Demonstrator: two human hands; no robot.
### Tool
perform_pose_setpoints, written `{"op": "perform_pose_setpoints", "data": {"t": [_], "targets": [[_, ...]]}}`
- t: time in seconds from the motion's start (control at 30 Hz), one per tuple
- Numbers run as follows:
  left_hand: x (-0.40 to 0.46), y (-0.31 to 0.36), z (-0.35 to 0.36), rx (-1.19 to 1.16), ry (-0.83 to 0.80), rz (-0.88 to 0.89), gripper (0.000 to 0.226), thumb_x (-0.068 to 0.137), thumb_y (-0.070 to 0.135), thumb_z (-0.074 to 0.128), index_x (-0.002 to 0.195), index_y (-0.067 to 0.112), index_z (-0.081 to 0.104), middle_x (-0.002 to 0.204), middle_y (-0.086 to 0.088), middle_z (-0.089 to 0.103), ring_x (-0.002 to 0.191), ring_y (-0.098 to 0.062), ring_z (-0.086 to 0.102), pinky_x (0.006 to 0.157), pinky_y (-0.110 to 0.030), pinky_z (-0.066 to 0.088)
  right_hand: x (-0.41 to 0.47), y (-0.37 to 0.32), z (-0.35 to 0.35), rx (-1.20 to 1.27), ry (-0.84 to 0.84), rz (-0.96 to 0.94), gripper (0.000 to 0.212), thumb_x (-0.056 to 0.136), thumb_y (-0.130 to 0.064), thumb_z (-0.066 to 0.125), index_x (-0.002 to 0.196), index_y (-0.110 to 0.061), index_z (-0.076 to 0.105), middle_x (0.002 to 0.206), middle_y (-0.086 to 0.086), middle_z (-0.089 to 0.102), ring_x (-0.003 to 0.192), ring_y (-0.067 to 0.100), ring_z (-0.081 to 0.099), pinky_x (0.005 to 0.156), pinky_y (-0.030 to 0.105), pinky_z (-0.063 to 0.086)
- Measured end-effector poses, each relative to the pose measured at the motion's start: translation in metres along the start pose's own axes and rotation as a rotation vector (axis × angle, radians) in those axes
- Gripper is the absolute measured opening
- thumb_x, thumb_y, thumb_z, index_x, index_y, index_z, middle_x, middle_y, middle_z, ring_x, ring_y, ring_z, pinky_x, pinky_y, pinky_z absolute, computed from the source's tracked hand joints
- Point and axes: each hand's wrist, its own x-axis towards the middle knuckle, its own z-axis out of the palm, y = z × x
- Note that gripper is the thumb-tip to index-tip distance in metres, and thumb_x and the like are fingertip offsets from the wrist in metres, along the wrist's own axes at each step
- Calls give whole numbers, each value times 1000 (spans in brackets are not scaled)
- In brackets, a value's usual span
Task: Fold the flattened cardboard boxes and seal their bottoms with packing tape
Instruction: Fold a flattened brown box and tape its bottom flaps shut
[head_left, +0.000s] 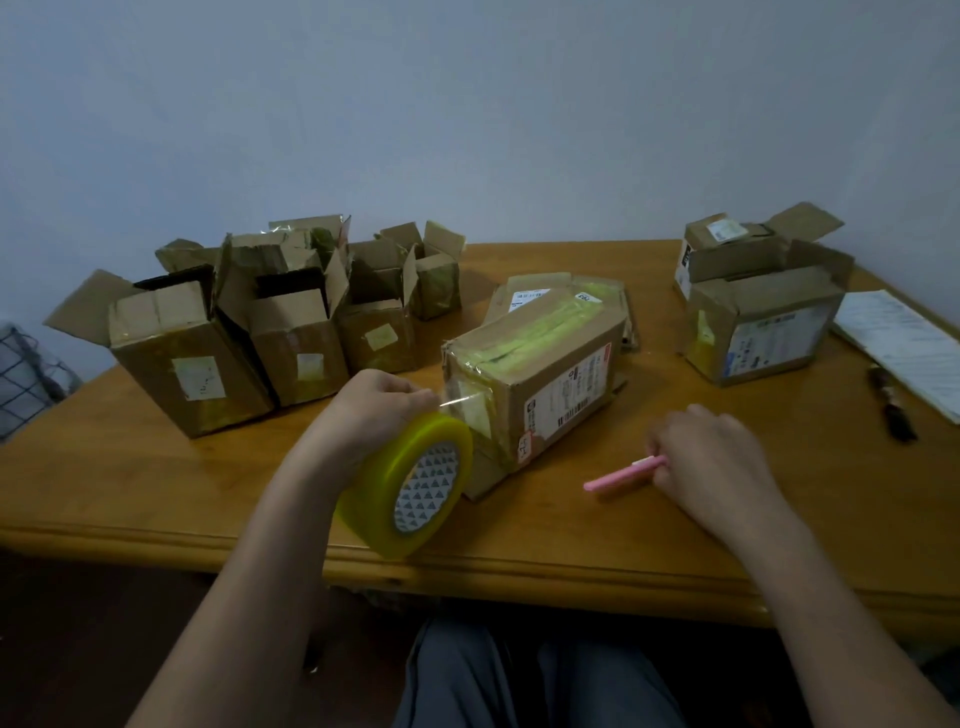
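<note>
A cardboard box (550, 384) lies on its side in the middle of the wooden table (156, 483), its upper face covered with yellowish tape. My left hand (379, 405) grips a big roll of yellow packing tape (410, 488) at the box's near left end. A clear strip of tape stretches from the roll to that end. To the right of the box, my right hand (711, 457) holds a pink cutter (618, 475) just above the table. A flattened box (571, 293) lies behind the taped one.
Several folded boxes with open top flaps (249, 338) stand at the back left. Two more open boxes (758, 322) stand at the back right. A sheet of paper (904, 348) and a dark tool (891, 410) lie at the right edge. My knees show below the table's front edge.
</note>
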Motion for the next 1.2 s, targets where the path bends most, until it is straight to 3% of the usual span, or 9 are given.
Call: {"op": "perform_pose_setpoints", "data": {"t": [0.1, 0.17, 0.23, 0.47, 0.6, 0.77, 0.93, 1.13, 1.2], "targets": [[-3, -2, -2, -5, -3, 20, 21, 95, 34, 62, 92, 19, 75, 83, -4, 75, 74, -18, 72, 60, -27, 53, -5, -1, -10, 196, 331, -14, 20, 80, -17, 72, 88, -25, 56, 84, -10, 51, 73, 6, 47, 65, 22, 37], [-4, -3, -2, -10, -5, 19, 19, 94, 36, 62, 93, 21, 74, 85, -3, 74, 77, -17, 72, 62, -28, 54, -7, -9, -19, 542, 659, -142, 15, 77, -10, 70, 87, -14, 61, 84, -5, 55, 68, 6, 49, 60, 16, 42], [-5, -3, -3, 0, -10, 25, 19, 94, 38, 62, 95, 22, 73, 89, -2, 73, 80, -18, 71, 65, -29, 54, -6, -26, -31, 877, 778, -288, 7, 85, -7, 65, 92, -9, 65, 88, -3, 60, 72, 6, 56, 61, 13, 48], [-7, -1, -2, -4, 16, 26, 21, 98, 35, 57, 101, 21, 72, 91, -2, 71, 82, -18, 69, 69, -31, 55, 27, -87, -32, 1414, 396, -374, 16, 87, -5, 70, 99, -15, 70, 93, -8, 68, 77, 17, 64, 58, 29, 55], [-8, -6, 0, 36, 82, 60, 25, 99, 37, 54, 108, 22, 72, 98, 1, 68, 90, -17, 64, 81, -36, 54, 31, -93, -13, 1450, 362, -308, 7, 89, -19, 65, 90, -14, 69, 78, -6, 68, 71, 8, 64, 57, 18, 49], [-8, -10, -1, 35, 85, 73, 27, 99, 38, 53, 112, 23, 71, 101, 4, 65, 94, -15, 61, 82, -34, 51, 33, -91, -7, 1441, 418, -275, 22, 95, -13, 59, 74, -11, 58, 61, 1, 62, 59, 13, 61, 63, 25, 54], [-7, -10, -1, 26, 84, 71, 26, 99, 37, 53, 112, 23, 71, 102, 4, 65, 94, -16, 61, 82, -35, 52, 34, -91, -2, 1426, 393, -350, 27, 96, -13, 58, 71, -4, 54, 58, 5, 59, 56, 10, 59, 98, 22, 47], [-8, -10, -1, 23, 83, 88, 26, 99, 35, 53, 113, 21, 71, 105, 2, 65, 96, -17, 61, 87, -38, 52, 37, -91, 0, 1223, 256, -401, 27, 93, -16, 62, 71, -28, 50, 69, 4, 64, 96, 30, 61, 86, 37, 51], [-9, -10, -1, 23, 87, 95, 26, 99, 35, 53, 112, 21, 71, 105, 2, 66, 97, -17, 61, 87, -37, 52, 36, -90, 0, 1270, 249, -377, 26, 93, -16, 61, 70, -25, 51, 64, 2, 63, 94, 24, 66, 94, 27, 50]]}}
